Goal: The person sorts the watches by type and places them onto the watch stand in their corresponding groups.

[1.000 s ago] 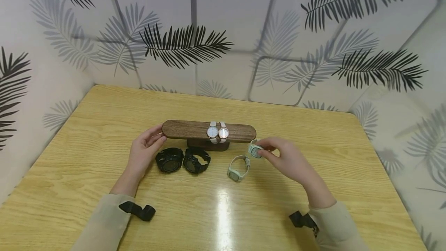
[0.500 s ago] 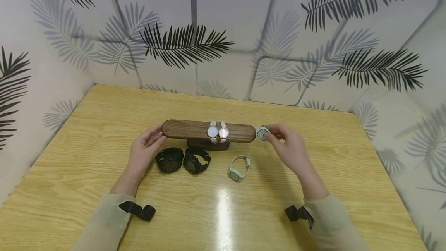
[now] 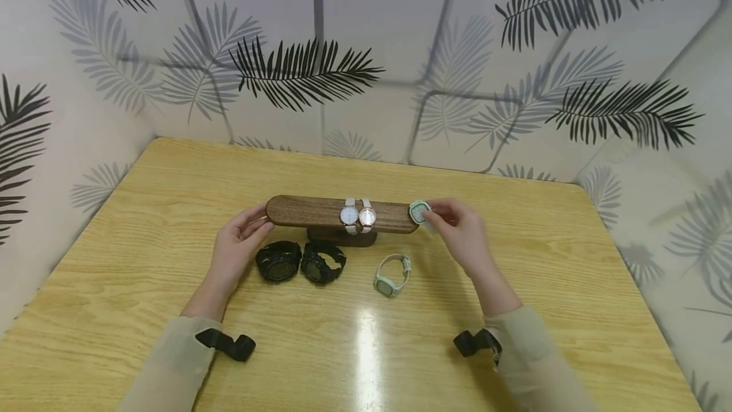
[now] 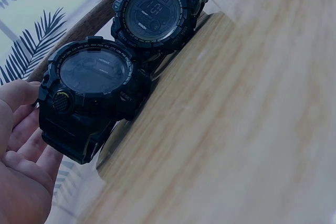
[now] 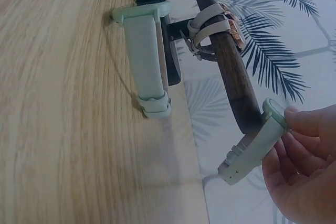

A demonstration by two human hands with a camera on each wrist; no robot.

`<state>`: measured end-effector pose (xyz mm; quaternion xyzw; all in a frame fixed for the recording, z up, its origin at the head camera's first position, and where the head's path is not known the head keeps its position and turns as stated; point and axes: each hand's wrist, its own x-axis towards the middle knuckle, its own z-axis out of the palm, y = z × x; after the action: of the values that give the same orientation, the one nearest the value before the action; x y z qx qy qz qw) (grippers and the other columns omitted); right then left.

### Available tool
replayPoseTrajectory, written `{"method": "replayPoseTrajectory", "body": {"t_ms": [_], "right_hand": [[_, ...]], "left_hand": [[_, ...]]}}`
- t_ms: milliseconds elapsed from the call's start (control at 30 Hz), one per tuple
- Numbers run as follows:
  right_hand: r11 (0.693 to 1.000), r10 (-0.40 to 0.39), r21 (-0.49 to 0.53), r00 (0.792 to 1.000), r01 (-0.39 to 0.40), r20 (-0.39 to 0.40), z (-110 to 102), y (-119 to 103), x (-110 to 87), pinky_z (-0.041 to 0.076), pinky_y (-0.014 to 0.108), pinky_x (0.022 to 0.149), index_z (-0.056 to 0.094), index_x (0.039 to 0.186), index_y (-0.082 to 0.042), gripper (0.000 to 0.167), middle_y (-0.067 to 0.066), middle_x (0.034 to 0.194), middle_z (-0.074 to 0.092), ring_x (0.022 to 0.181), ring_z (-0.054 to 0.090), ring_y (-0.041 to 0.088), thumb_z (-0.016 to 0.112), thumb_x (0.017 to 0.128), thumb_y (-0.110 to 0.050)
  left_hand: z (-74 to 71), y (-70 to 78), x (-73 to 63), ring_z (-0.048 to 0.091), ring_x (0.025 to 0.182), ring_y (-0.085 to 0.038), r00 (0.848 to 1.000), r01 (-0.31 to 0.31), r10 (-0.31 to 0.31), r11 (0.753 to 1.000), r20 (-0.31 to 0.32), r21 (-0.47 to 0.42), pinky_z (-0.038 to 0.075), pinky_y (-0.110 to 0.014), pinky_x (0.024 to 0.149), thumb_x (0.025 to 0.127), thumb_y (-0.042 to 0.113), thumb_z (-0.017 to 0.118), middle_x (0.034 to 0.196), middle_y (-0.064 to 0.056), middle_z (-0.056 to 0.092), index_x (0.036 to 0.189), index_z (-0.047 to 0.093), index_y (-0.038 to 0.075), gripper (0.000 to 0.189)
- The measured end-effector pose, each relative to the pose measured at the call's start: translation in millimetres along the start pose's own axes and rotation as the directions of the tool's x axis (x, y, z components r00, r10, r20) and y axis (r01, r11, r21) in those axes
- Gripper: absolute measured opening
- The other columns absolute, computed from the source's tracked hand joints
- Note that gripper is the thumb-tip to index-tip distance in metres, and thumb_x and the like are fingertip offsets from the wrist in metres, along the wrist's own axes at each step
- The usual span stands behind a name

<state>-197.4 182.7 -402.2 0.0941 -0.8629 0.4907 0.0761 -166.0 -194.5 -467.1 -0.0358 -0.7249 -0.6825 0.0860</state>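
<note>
A dark wooden watch stand (image 3: 305, 212), a rounded bar on a low base, stands mid-table. My left hand (image 3: 236, 243) holds its left end between thumb and fingers. At the bar's right end, my right hand (image 3: 462, 234) pinches a mint-green watch (image 3: 420, 212) by its case. The right wrist view shows this watch's strap (image 5: 254, 153) closed in a loop, the tip of the bar at the loop's opening. Two white-strapped watches, one with a white dial (image 3: 349, 215) and one with a rose-gold case (image 3: 368, 217), sit side by side round the bar, right of its middle.
Before the stand lie two black digital watches, the left one (image 3: 279, 267) beside the right one (image 3: 316, 270). Another mint-green watch (image 3: 386, 287) lies on the wooden table (image 3: 543, 259), nearer the front. A leaf-patterned wall (image 3: 366, 126) rises behind the table.
My right hand has raised the mint-green watch from below the bar's right end, then brought it left, so it now overlaps that end. My left hand stays on the stand.
</note>
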Motion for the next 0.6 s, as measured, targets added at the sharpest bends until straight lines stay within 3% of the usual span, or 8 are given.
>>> {"method": "replayPoseTrajectory", "body": {"t_ms": [267, 600], "right_hand": [[1.000, -0.019, 0.000, 0.999, 0.019, 0.044, 3.2, -0.2, 1.8, 0.053, 0.033, 0.083, 0.066, 0.119, -0.008, 0.032, 0.009, 0.102, 0.067, 0.093, 0.062, 0.020, 0.069, 0.090, -0.021], [0.987, -0.141, -0.058, 0.982, 0.149, 0.128, 4.1, -1.4, 0.3, 0.054, 0.038, 0.083, 0.059, 0.126, 0.002, 0.043, 0.016, 0.108, 0.063, 0.094, 0.061, 0.026, 0.070, 0.084, 0.003]], "left_hand": [[0.5, 1.1, 0.0, 0.057, 0.109, -0.010, 1.000, -0.013, 0.013, 1.000, 0.001, -0.002, 0.050, -0.018, 0.087, 0.094, 0.013, 0.062, 0.133, -0.018, 0.052, 0.136, 0.050, -0.001, 0.046], [0.1, 0.3, -0.5, 0.058, 0.108, -0.008, 1.000, 0.002, -0.002, 1.000, -0.005, -0.013, 0.050, -0.019, 0.086, 0.094, 0.013, 0.063, 0.132, -0.015, 0.053, 0.136, 0.050, -0.001, 0.047]]}}
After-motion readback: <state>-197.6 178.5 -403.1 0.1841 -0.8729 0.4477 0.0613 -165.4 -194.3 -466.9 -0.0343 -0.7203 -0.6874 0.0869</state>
